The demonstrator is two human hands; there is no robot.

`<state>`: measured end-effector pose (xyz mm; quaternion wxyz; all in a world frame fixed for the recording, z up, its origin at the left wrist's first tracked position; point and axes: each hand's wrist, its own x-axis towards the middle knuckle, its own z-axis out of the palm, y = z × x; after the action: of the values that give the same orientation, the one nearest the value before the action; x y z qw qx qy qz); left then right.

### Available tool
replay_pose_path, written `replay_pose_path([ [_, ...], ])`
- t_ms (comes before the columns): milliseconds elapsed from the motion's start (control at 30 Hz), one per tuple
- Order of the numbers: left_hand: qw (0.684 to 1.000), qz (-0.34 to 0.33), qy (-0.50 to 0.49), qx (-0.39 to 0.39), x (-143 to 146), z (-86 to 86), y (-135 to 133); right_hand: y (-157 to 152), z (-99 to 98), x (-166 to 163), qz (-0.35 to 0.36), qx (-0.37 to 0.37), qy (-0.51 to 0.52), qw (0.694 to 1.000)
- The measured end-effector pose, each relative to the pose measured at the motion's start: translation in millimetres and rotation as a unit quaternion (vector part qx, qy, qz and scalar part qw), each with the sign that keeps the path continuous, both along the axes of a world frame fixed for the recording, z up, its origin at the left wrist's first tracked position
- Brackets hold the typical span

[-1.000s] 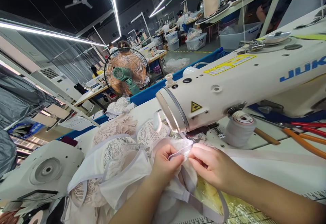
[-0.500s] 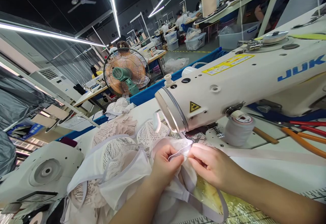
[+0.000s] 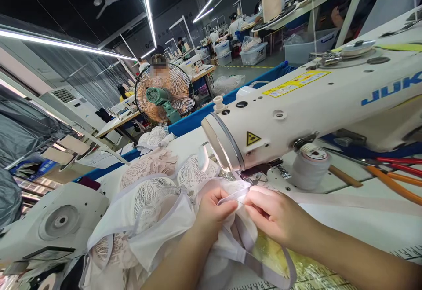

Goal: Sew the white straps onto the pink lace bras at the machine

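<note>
In the head view my left hand (image 3: 214, 211) pinches the pale edge of a white bra (image 3: 235, 239) just in front of the sewing machine head (image 3: 263, 129). Close beside it, my right hand (image 3: 268, 211) is closed on the same edge, fingertips pressed together; a thin dark line, perhaps a thread, runs between the two hands. The machine's needle area lies right above the fingers and is partly hidden. A pale strap (image 3: 270, 272) loops down below my right wrist. To the left lie more lace bras (image 3: 153, 197) in a heap.
A thread spool (image 3: 310, 171) stands under the machine arm, near orange-handled scissors (image 3: 395, 184) and a wooden stick (image 3: 344, 175). At left is another white machine (image 3: 61, 219). A green fan (image 3: 161, 96) stands beyond the blue table edge (image 3: 191, 120), with a person behind it.
My hands and the bra stay almost where they were. A person's head has risen into view behind the fan. The view has shifted very slightly.
</note>
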<state>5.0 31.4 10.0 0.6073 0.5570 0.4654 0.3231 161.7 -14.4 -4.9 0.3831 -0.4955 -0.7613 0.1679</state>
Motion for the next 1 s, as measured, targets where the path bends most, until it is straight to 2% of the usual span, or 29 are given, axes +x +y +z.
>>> replay_pose_path([
  [1000, 0.999, -0.007, -0.032, -0.043, -1.8, -1.9, 0.4, 1.0, -2.6, -0.1, -0.005, 0.003, 0.007, 1.0],
])
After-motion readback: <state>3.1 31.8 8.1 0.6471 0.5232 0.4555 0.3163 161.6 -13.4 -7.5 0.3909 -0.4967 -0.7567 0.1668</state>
